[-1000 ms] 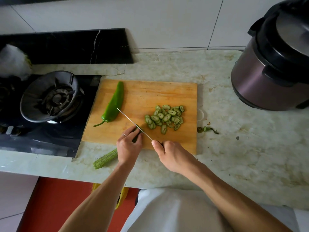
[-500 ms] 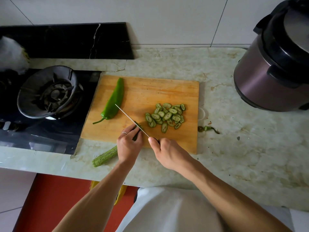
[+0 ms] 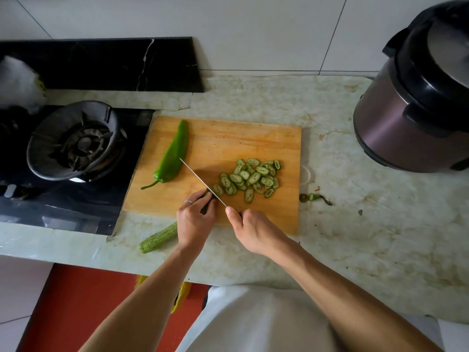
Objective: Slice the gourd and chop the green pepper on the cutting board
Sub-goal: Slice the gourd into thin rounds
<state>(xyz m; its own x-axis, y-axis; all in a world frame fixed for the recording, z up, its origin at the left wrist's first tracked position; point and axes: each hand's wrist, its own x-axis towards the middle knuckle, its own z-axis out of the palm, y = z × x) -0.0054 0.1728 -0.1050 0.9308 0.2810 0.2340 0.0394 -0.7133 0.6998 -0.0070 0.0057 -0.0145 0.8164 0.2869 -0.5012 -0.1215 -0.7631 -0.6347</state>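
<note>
A wooden cutting board (image 3: 228,141) lies on the marble counter. A whole green pepper (image 3: 175,153) rests on its left part. Several gourd slices (image 3: 250,179) are piled on its right part. My left hand (image 3: 194,219) grips the ridged gourd (image 3: 160,238), whose free end sticks out over the counter in front of the board. My right hand (image 3: 253,229) holds a knife (image 3: 200,180) by its handle. The thin blade runs up and left, its edge down at the gourd's cut end beside my left fingers.
A gas stove burner (image 3: 76,141) sits left of the board. A dark pressure cooker (image 3: 416,102) stands at the right. Gourd scraps (image 3: 314,198) lie on the counter (image 3: 355,224) right of the board. The counter's front edge runs just below my hands.
Both hands keep their grips and places at the board's front edge. The slice pile, pepper and blade look the same; only the camera has shifted slightly.
</note>
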